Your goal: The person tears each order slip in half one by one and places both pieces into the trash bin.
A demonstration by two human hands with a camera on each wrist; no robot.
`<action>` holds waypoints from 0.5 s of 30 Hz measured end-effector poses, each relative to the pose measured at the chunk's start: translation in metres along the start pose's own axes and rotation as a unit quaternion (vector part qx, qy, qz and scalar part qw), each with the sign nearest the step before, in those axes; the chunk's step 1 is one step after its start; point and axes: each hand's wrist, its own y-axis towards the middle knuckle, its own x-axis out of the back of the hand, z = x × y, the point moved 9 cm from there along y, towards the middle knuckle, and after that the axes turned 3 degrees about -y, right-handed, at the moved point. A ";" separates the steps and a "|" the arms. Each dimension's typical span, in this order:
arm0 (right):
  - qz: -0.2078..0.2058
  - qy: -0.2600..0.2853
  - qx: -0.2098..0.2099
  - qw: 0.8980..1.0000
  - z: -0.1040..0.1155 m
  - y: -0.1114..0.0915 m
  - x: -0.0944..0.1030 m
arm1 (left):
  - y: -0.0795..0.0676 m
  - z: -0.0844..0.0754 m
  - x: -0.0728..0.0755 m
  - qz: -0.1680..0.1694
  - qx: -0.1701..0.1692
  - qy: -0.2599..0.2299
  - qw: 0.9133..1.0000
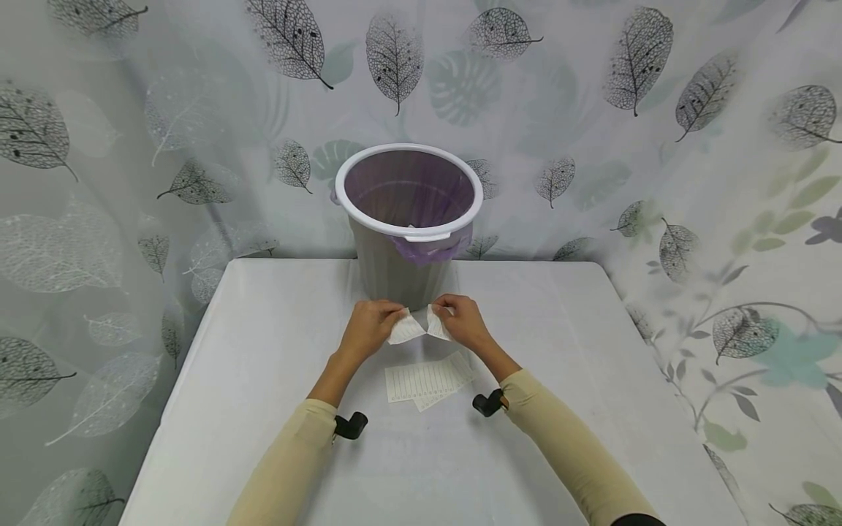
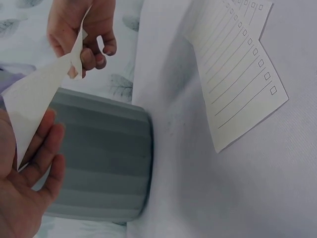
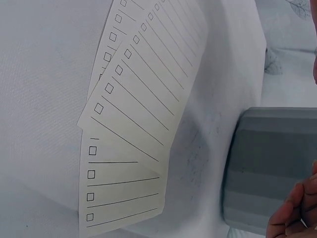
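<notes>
Over the white table (image 1: 263,409), my left hand (image 1: 371,325) and right hand (image 1: 465,321) pinch a small white piece of paper (image 1: 406,330) between them. It looks nearly torn apart, its two halves meeting at a narrow point in the middle. In the left wrist view, a triangular half of the paper (image 2: 37,94) lies against my left fingers, while the right hand (image 2: 84,29) pinches the smaller half. Below the hands lie two overlapping lined checklist sheets (image 1: 421,381) with small boxes. Only part of my right hand (image 3: 292,215) shows in the right wrist view.
A grey bin (image 1: 384,256) with a white rim and a purple liner (image 1: 427,252) stands at the table's back edge, just beyond the hands. A leaf-patterned curtain (image 1: 217,109) hangs behind and on both sides. Dark wrist cameras (image 1: 351,425) sit on both sleeves.
</notes>
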 end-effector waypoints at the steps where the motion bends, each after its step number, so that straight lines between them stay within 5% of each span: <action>1: 0.001 0.002 -0.003 1.000 0.000 0.000 0.000 | 0.000 0.000 0.000 0.000 0.000 0.000 1.000; 15: -0.014 -0.003 0.001 1.000 0.001 -0.003 0.012 | 0.000 -0.001 0.010 -0.007 0.008 0.014 1.000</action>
